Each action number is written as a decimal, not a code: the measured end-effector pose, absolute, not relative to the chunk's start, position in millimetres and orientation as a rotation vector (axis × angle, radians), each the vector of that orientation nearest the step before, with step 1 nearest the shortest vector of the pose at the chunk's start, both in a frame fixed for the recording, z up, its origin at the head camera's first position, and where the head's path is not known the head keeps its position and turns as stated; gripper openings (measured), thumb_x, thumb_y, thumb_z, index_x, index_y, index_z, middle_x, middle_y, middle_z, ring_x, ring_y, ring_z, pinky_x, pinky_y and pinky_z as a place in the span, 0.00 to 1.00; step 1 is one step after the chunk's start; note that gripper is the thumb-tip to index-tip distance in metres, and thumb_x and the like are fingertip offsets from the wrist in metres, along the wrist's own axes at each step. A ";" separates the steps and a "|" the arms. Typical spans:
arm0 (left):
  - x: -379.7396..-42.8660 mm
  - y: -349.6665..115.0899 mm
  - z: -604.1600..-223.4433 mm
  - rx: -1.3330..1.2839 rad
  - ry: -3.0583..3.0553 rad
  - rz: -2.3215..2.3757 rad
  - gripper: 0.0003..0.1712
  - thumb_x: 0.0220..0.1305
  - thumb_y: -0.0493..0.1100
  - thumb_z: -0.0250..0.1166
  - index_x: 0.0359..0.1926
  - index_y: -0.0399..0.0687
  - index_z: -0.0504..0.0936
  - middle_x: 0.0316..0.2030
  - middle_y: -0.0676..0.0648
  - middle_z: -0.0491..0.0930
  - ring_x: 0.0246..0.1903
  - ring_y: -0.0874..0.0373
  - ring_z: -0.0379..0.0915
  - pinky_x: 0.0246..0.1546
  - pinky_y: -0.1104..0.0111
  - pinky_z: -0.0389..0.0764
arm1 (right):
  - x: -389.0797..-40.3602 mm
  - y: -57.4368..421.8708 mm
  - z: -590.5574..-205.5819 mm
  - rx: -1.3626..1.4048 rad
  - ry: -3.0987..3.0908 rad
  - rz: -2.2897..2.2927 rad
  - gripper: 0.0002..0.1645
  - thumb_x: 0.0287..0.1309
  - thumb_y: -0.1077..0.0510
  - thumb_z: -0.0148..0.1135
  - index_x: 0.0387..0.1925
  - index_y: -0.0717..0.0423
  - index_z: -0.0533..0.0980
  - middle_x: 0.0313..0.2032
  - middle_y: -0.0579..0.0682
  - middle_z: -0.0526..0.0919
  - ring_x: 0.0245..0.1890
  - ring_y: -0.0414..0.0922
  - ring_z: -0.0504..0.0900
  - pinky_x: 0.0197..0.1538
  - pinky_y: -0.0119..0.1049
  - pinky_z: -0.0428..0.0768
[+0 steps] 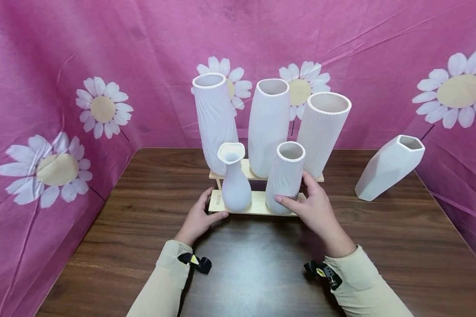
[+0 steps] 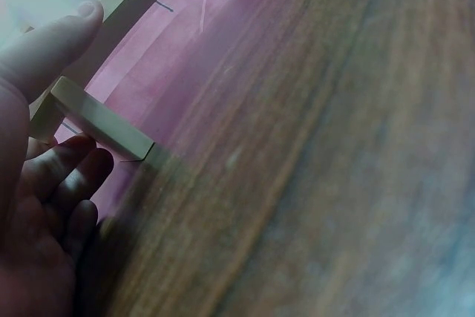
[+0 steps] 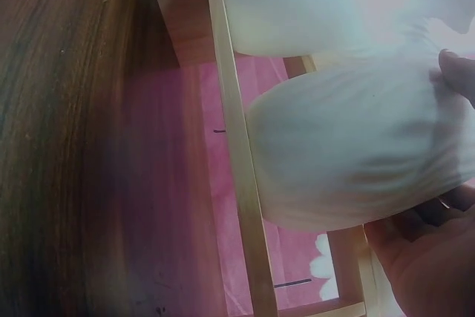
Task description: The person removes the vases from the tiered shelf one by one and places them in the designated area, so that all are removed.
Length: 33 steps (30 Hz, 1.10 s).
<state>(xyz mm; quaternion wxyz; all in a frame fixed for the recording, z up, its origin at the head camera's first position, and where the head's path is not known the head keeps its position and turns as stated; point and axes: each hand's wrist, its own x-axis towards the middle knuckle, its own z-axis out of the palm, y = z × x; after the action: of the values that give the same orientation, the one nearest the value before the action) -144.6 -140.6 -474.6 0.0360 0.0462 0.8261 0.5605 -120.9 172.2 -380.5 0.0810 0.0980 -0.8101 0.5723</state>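
Observation:
A two-tier light wooden stand [image 1: 258, 201] stands on the table, holding several white vases. My left hand [image 1: 197, 222] grips the left end of its lower board, thumb at the front edge; the left wrist view has the fingers curled beside a wooden leg [image 2: 104, 120]. My right hand [image 1: 317, 211] holds a small white ripple-textured vase [image 1: 285, 182] on the lower board's right side, thumb in front and fingers behind. In the right wrist view that vase [image 3: 349, 146] has its base at the board. A small flared-rim vase [image 1: 236, 187] sits left of it on the same board.
On the upper tier stand a tall wavy-textured vase [image 1: 216, 123], a smooth tall vase [image 1: 269, 127] and a ribbed vase [image 1: 323, 132]. A faceted white vase [image 1: 388, 167] stands alone on the brown wooden table [image 1: 143, 246] to the right. A pink flowered cloth [image 1: 162, 35] hangs behind.

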 end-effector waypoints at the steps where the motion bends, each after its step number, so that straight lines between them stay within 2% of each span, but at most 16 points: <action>1: -144.7 -140.5 -474.6 0.141 2.538 1.721 0.57 0.51 0.46 0.81 0.76 0.44 0.58 0.63 0.41 0.76 0.63 0.49 0.70 0.66 0.50 0.64 | -121.1 171.9 -380.8 0.292 -2.419 1.719 0.44 0.48 0.61 0.79 0.66 0.59 0.68 0.58 0.57 0.78 0.59 0.51 0.75 0.66 0.51 0.67; 21: -142.4 -139.2 -469.9 0.133 2.545 1.698 0.56 0.52 0.46 0.80 0.76 0.46 0.58 0.65 0.41 0.74 0.64 0.48 0.68 0.66 0.50 0.64 | -122.0 169.8 -380.6 0.273 -2.410 1.720 0.44 0.48 0.60 0.80 0.65 0.59 0.69 0.56 0.57 0.78 0.57 0.50 0.76 0.64 0.50 0.69; 30: -142.7 -139.0 -471.9 0.174 2.557 1.697 0.55 0.53 0.45 0.80 0.76 0.45 0.57 0.63 0.43 0.76 0.58 0.51 0.73 0.54 0.57 0.74 | -119.2 170.1 -380.2 0.241 -2.383 1.724 0.44 0.46 0.59 0.81 0.64 0.58 0.70 0.57 0.56 0.79 0.58 0.49 0.75 0.65 0.50 0.68; 33: -142.9 -139.4 -471.8 0.175 2.557 1.703 0.55 0.53 0.45 0.79 0.76 0.44 0.57 0.63 0.42 0.76 0.58 0.51 0.73 0.56 0.57 0.72 | -118.3 171.2 -380.9 0.236 -2.383 1.714 0.43 0.46 0.59 0.81 0.64 0.58 0.71 0.57 0.55 0.79 0.59 0.49 0.75 0.65 0.50 0.68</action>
<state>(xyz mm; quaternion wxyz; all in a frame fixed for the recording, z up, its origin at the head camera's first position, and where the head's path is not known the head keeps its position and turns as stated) -142.9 -139.4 -471.8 0.0321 0.0569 0.8306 0.5530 -118.3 171.2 -380.9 0.0981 0.0797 -0.8054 0.5791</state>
